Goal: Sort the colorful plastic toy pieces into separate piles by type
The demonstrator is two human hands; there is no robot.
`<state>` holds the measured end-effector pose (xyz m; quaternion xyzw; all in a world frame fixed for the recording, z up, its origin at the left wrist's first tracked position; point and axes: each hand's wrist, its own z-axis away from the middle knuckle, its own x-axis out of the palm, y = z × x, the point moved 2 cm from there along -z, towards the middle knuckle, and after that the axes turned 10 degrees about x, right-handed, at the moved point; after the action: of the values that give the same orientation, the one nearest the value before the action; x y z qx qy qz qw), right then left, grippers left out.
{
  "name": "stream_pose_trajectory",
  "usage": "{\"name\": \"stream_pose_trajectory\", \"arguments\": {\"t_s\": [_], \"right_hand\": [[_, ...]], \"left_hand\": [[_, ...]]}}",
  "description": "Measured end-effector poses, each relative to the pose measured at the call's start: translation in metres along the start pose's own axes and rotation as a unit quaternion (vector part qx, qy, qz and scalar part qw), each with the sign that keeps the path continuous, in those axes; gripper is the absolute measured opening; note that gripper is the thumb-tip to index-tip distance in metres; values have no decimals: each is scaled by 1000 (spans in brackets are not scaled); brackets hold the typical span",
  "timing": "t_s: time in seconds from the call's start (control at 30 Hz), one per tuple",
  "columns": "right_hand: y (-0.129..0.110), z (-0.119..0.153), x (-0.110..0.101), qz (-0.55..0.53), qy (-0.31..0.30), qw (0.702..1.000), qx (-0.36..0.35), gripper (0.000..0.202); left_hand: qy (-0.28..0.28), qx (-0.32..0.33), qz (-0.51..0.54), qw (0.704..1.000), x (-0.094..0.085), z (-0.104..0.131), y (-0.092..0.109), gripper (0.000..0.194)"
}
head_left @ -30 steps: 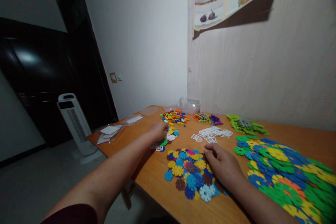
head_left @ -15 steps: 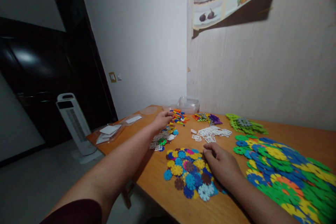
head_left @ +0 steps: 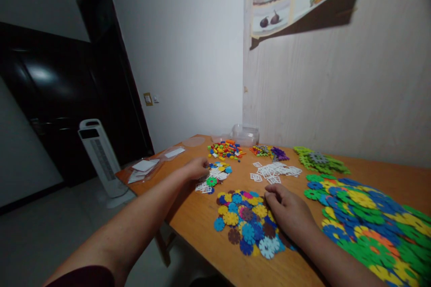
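Note:
My left hand (head_left: 198, 168) reaches to the left edge of a mixed heap of white pieces and coloured discs (head_left: 220, 173). Its fingers are bent down and closed, and what they hold, if anything, is hidden. My right hand (head_left: 290, 206) rests on the table with loosely curled fingers, at the right edge of a pile of small notched plastic discs (head_left: 247, 226) in blue, yellow, brown and pink. Its fingertips are partly hidden. Just beyond it lie white square frame pieces (head_left: 274, 170). Small bright building pieces (head_left: 225, 149) are heaped behind the mixed pile.
Large green, blue and yellow discs (head_left: 370, 219) cover the table's right side. Green gear-like pieces (head_left: 308, 157) and purple pieces (head_left: 279, 154) lie farther back. A clear plastic container (head_left: 245, 134) stands by the wall. Plastic bags with white cards (head_left: 144, 167) lie at the left edge.
My left hand has drawn back from the bright building pieces to the mixed heap nearer me. My right hand stays in place. The view has shifted slightly.

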<state>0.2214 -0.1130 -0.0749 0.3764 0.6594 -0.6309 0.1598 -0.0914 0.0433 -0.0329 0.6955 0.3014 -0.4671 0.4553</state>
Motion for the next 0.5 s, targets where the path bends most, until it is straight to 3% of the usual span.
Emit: {"name": "stream_pose_trajectory", "arguments": {"t_s": [0.2, 0.33, 0.4, 0.5], "right_hand": [[-2, 1, -1, 6, 7, 1000, 2, 32], [-4, 2, -2, 7, 9, 1000, -1, 32], [-4, 2, -2, 6, 8, 1000, -3, 32], [-2, 1, -1, 0, 11, 1000, -3, 31]], "left_hand": [[20, 17, -71, 997, -5, -1, 6, 15], [80, -7, -91, 993, -13, 0, 14, 17], [113, -10, -61, 992, -14, -4, 20, 16], [116, -24, 72, 990, -7, -15, 34, 13]]}}
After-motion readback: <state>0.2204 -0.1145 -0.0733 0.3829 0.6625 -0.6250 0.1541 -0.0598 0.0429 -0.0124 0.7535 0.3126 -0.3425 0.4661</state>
